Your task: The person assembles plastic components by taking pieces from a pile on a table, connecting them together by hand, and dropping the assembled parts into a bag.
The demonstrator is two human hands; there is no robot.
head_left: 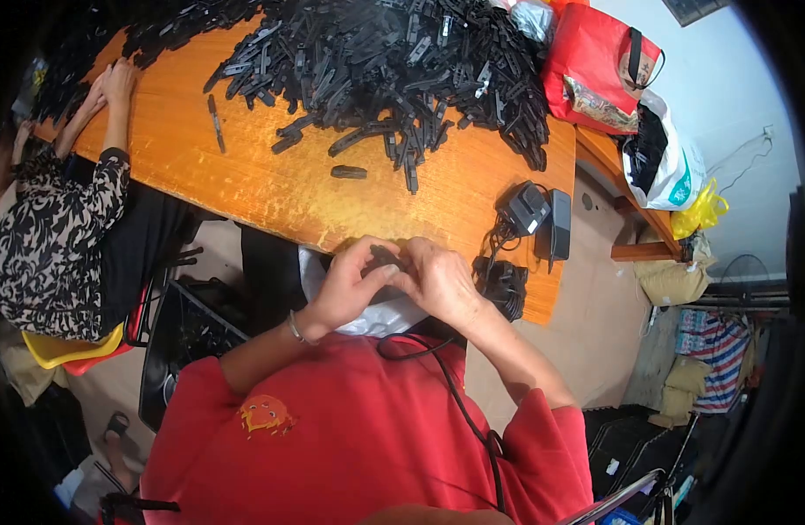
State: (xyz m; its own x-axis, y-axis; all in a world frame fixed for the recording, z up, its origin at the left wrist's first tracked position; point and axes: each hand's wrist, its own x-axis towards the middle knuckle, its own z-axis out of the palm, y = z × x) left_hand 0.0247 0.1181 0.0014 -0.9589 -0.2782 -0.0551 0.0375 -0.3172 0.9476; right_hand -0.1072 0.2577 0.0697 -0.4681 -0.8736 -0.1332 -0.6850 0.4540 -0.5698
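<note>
At the near edge of the wooden table, my left hand (351, 282) is closed, thumb and fingers pinching a small black plastic part (383, 255). Right beside it, my right hand (442, 278) has its fingers curled onto the same part, which they partly cover. A single black plastic piece (348, 171) lies on the tabletop beyond my hands. Farther back spreads a large heap of long, narrow black plastic parts (376, 66). A thin dark pen-like stick (216, 124) lies left of the heap.
Black power adapters (525, 208) and a bundled black cable (505, 289) sit on the wooden table (271, 188) to my right. A red bag (590, 66) and a white sack (678, 162) stand at the far right. At left sits another person (57, 249), hands on the table.
</note>
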